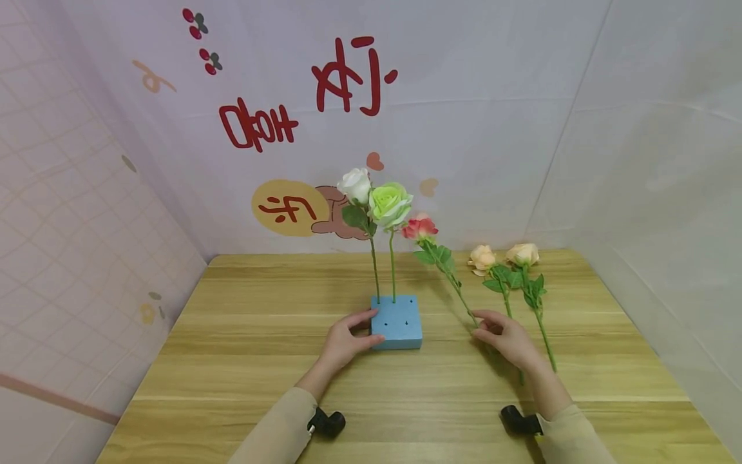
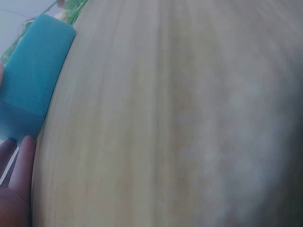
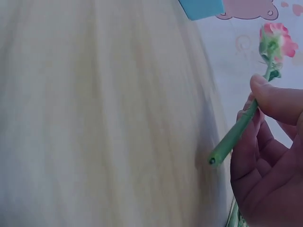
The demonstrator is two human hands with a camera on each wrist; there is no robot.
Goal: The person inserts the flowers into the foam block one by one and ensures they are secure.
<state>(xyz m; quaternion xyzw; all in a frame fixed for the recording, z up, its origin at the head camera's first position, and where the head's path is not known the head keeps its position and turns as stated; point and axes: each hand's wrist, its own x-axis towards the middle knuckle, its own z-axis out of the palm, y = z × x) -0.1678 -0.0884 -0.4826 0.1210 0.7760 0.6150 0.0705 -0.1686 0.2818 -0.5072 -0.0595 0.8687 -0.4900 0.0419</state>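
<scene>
— What to see first, going by size?

— At the back, a pale wall (image 1: 487,77) with red writing; below, a wide wooden tabletop (image 1: 278,374).

— And the flowers?

— Five in sight. Upright in the blue block (image 1: 399,316): a white flower (image 1: 355,186) and a green flower (image 1: 391,204), side by side along the far edge. Out of the block: a red flower (image 1: 420,228), held aslant to the right of it; farther right, a peach flower (image 1: 482,259) and a cream flower (image 1: 523,255), near each other on the tabletop.

— How far along, then?

— Looks short of halfway by the count: two in, three out.

— And the grip on each side?

— With the left hand (image 1: 344,341), thumb and finger around the block's left end. With the right hand (image 1: 510,338), a narrow pinch on the red flower's stem near its lower end, well apart from the block.

— Any room left?

— Seems so. In the block's top, three bare holes (image 1: 411,301): one at the far right corner, two nearer the front. Too small to tell how deep.
</scene>
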